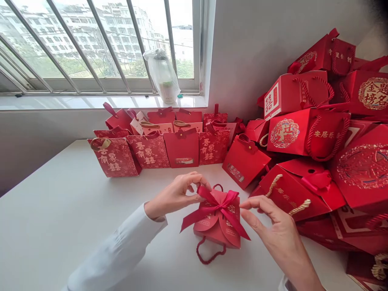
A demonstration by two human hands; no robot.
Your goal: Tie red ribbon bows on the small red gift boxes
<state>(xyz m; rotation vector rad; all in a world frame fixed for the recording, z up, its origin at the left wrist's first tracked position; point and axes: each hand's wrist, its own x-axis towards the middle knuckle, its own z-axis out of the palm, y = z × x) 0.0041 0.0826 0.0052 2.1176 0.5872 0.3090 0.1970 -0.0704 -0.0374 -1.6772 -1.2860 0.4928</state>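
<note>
A small red gift box (209,226) with dark red cord handles rests on the white table in front of me. Across its top sits a red ribbon bow (220,207), its two tails hanging over the sides. My left hand (183,193) pinches the bow's left loop between thumb and fingers. To the right of the box, my right hand (269,220) has thumb and forefinger apart, the fingertips close to the right loop. Nothing shows between the fingers of that hand.
Rows of red gift boxes (148,151) stand at the table's back edge. A tall pile of larger red boxes (309,133) fills the right side. On the windowsill, beside the window bars, is a cup in a plastic bag (165,79). The white table (54,226) extends left.
</note>
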